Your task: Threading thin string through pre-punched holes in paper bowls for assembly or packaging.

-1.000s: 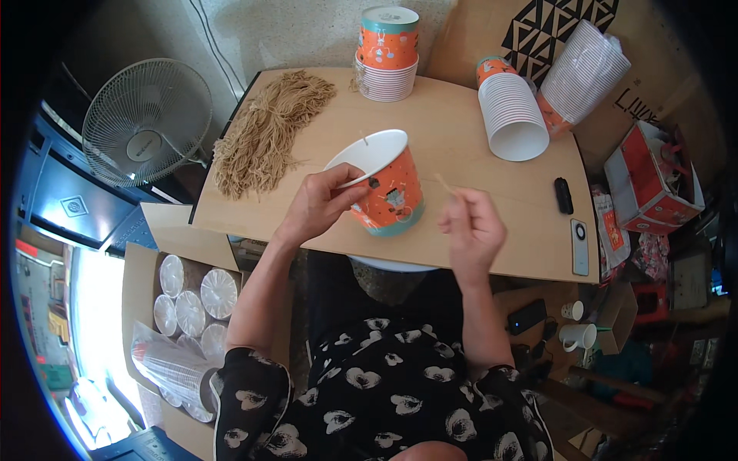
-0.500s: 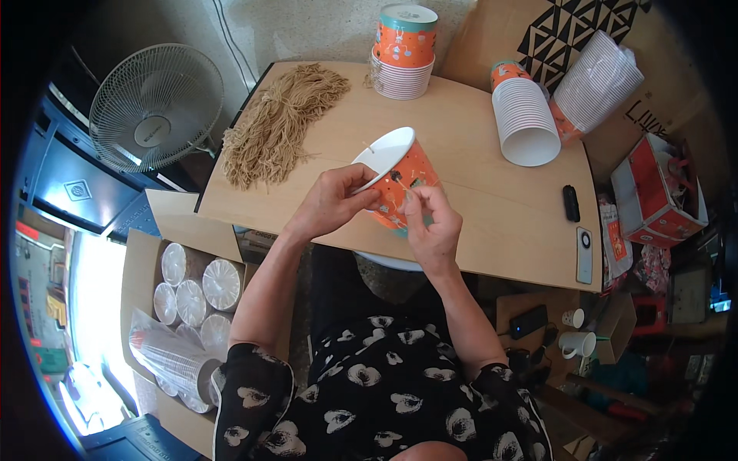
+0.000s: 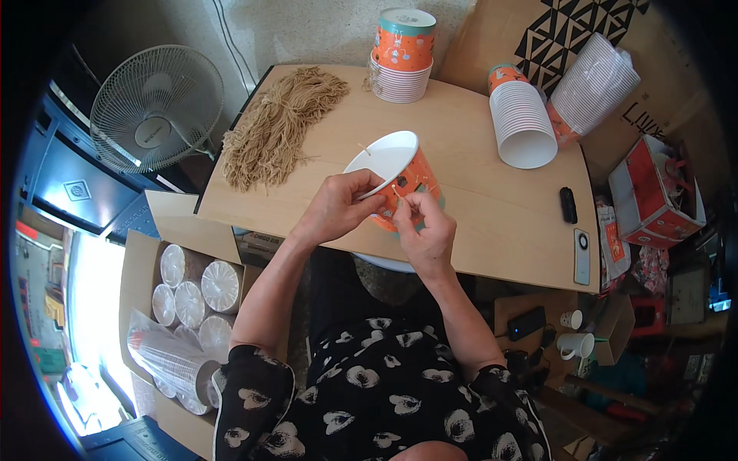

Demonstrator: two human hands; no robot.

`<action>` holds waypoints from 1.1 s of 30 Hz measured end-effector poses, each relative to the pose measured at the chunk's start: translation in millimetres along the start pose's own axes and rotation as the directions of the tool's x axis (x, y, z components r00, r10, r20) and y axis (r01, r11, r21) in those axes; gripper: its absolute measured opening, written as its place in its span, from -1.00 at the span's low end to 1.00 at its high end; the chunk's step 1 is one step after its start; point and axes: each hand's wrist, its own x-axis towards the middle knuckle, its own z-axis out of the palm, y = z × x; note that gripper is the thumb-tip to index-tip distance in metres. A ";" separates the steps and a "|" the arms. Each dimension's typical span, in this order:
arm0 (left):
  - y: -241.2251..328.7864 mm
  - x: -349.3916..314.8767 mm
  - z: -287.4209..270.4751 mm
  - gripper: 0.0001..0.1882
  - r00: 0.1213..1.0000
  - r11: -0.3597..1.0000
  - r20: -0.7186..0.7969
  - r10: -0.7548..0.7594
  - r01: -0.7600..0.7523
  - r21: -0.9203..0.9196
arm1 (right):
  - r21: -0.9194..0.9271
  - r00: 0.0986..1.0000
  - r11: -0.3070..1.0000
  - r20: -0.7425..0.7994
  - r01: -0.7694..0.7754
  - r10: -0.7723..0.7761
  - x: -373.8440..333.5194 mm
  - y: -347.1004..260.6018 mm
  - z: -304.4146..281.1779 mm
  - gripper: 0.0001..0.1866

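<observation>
An orange patterned paper bucket (image 3: 419, 173) with a white inside is held tilted above the near edge of the table. My left hand (image 3: 338, 201) is closed on its rim, thumb outside and fingers reaching inside. My right hand (image 3: 424, 229) pinches a thin tan cord (image 3: 397, 192) against the outside of the bucket wall. Another short cord end (image 3: 364, 148) sticks up at the far left part of the rim. A bundle of tan cords (image 3: 284, 127) lies at the back left of the table.
Stacked paper buckets (image 3: 402, 81) stand at the back; more nested buckets (image 3: 525, 127) lie at the right. A black object (image 3: 569, 205) and a pale remote-like device (image 3: 582, 257) lie near the right edge. Left are a fan (image 3: 154, 115) and a carton (image 3: 138, 280) of wrapped bucket stacks.
My right hand has shifted slightly left and down along the bucket wall, and the cord there now shows nearer the rim. The bucket has turned slightly in my left hand.
</observation>
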 end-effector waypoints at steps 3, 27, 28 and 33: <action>0.3 -0.8 1.7 -0.87 1.000 0.999 -0.007 0.019 -0.018 0.032 | 0.006 1.000 1.000 -0.004 -0.017 0.017 -0.7 0.4 0.1 -0.89; 10.0 -9.2 27.8 -0.81 0.999 0.998 0.004 0.044 -0.044 -0.038 | -0.240 0.982 0.964 0.175 0.113 -0.072 -12.1 2.5 -48.5 -0.90; 7.8 -9.7 28.0 -0.82 0.999 0.998 0.006 0.053 -0.053 0.033 | -0.369 0.964 0.909 0.245 0.194 -0.106 -9.3 2.7 -60.5 -0.86; 2.8 -7.3 23.2 -0.86 0.999 0.990 0.035 -0.007 0.002 0.140 | -0.525 0.967 0.833 0.251 0.176 -0.046 11.6 6.9 -103.9 -0.77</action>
